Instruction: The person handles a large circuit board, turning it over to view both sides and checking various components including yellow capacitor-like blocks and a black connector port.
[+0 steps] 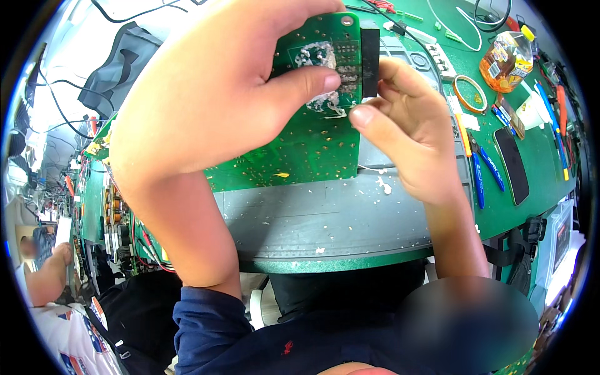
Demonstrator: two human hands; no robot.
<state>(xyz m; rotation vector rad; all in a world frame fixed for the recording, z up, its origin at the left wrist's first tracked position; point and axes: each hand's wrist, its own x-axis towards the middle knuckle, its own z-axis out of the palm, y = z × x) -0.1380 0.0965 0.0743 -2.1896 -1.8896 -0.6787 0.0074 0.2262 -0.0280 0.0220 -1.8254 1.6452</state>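
Note:
A green circuit board [300, 153] is raised at a tilt over a grey mat [325, 219]. My left hand [244, 94] grips it, with the thumb pressed on its face beside patches of whitish, crusty residue [322, 56]. Along the board's right edge runs a black block-like part [370, 62]. My right hand [409, 119] is at that edge, its fingers curled against the black part and its thumb tip by the board's rim, near a strand of residue. Part of the board is hidden behind my left hand and wrist.
White crumbs dot the mat. On the green table to the right are blue-handled pliers [487, 169], a dark phone [511, 165], a roll of tape [470, 94] and a bottle of orange drink [507, 59]. Another person's arm [50, 278] shows at the far left, near crowded equipment.

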